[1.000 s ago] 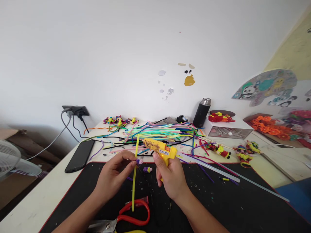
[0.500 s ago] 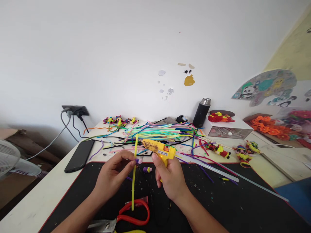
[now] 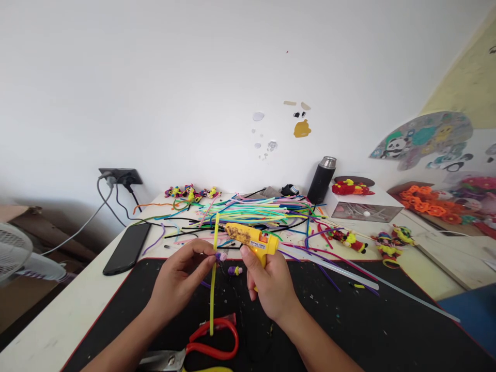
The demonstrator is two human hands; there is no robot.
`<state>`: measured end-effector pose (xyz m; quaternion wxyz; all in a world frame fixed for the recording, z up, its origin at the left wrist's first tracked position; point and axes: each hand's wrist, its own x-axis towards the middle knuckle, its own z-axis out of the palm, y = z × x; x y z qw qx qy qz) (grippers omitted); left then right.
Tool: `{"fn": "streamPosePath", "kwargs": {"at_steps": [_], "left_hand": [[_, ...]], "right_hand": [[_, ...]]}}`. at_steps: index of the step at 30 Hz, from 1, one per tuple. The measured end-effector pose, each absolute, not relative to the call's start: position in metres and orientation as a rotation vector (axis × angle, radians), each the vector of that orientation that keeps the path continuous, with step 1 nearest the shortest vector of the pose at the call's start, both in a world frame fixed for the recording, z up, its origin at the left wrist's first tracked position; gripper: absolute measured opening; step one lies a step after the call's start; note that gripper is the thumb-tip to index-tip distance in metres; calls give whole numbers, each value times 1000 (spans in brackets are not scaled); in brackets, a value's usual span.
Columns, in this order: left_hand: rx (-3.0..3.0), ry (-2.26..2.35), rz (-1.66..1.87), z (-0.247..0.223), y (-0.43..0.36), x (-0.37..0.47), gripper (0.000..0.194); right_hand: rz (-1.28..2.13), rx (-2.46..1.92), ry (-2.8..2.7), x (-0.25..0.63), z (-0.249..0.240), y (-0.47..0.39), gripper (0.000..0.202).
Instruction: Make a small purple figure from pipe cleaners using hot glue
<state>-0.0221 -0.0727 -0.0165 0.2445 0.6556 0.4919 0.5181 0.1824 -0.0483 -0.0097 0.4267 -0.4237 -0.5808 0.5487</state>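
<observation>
My left hand [image 3: 185, 273] pinches a yellow pipe cleaner [image 3: 212, 299], which stands nearly upright, together with a small purple and pink piece [image 3: 221, 256] at the fingertips. My right hand [image 3: 270, 281] is wrapped round a yellow hot glue gun [image 3: 251, 240]. Its stained nozzle end points left at the pipe cleaner, a small gap apart, and a long clear glue stick [image 3: 333, 268] sticks out of its back. A second purple piece with a pink and yellow end [image 3: 234, 270] lies on the black mat [image 3: 329, 330] between my hands.
Red-handled scissors [image 3: 217, 351] lie at the mat's front. Behind the mat is a heap of coloured pipe cleaners [image 3: 259, 211]. A phone [image 3: 127, 249] rests at left, a black flask [image 3: 322, 181] and a drawer box [image 3: 364, 209] at back right. Small figures [image 3: 387, 248] lie at right.
The glue gun has shifted very slightly left in my right hand, and the yellow pipe cleaner's top has tipped a little to the left. Both hands keep their grips.
</observation>
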Motion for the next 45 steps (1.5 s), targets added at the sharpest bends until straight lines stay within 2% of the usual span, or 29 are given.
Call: {"fn": "streamPosePath", "kwargs": {"at_steps": [9, 16, 21, 27, 34, 39, 42, 45], "left_hand": [[1736, 1332, 1440, -15, -72, -23, 11], [1400, 1368, 1495, -13, -65, -30, 27], [997, 1177, 1534, -11, -55, -35, 40], [768, 974, 1545, -6, -52, -35, 41], [820, 887, 1462, -7, -59, -27, 40], [861, 889, 1421, -12, -60, -21, 42], [878, 890, 1400, -16, -58, -20, 41], [877, 880, 1389, -17, -58, -20, 40]], "right_hand": [[1424, -1062, -1422, 180, -14, -48, 71], [1485, -974, -1378, 179, -18, -48, 65], [1400, -921, -1275, 178, -23, -36, 63], [1466, -968, -1088, 198, -32, -29, 62], [1676, -1235, -1071, 243, -39, -67, 70], [1775, -1365, -1053, 255, -51, -67, 68], [1748, -1476, -1198, 258, -53, -59, 65], [1531, -1694, -1542, 267, -47, -56, 62]]}}
